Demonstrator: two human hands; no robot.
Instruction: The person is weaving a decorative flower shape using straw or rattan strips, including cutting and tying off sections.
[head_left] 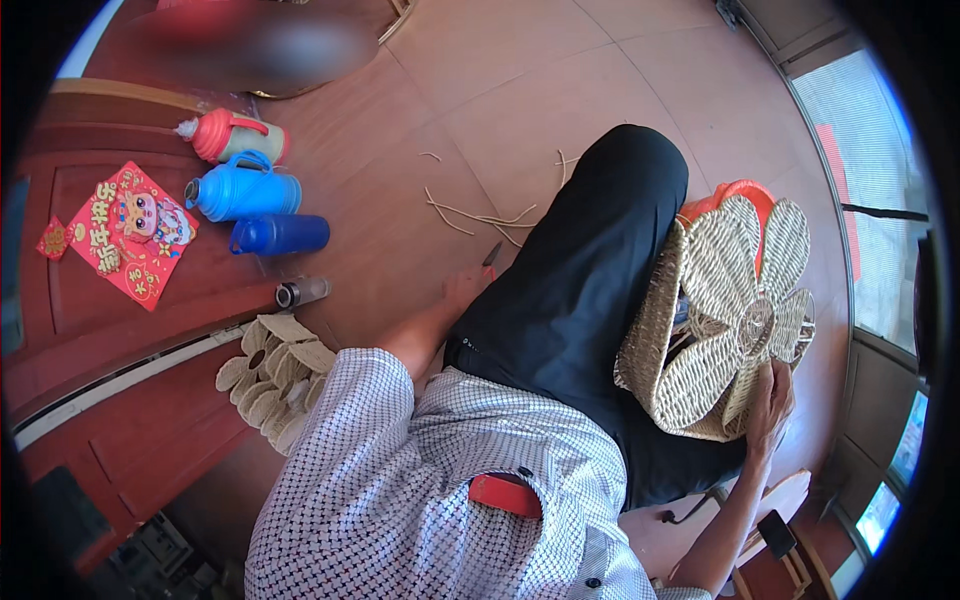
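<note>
I am watching the woven basket [660,320] sitting tilted between the black-trousered legs [590,250], its big flower-shaped panel [690,385] facing up toward my camera. The right hand [771,403] is coming in from below, and its fingertips are touching the panel near its lower right edge, just below the round centre. Those fingers are lying narrow, close together; I cannot tell whether they are pinching the weave, as their undersides are turning away from me. Most of the basket is lying to the left of them and above them.

The left hand [463,287] is hanging low on the far side of the raised leg, well apart from the basket. A dark pointed blade [492,254] is showing just past it, but the leg is partly hiding the fingers, so I cannot tell how they are closing.

Beyond the blade, thin pale strands [480,218] are lying loose on the reddish floor [540,90]. Behind the upper petals, a red-orange object [748,190] is peeking out. Off to the left, woven flower pieces [312,355] are lying near a small clear bottle [314,289].
</note>
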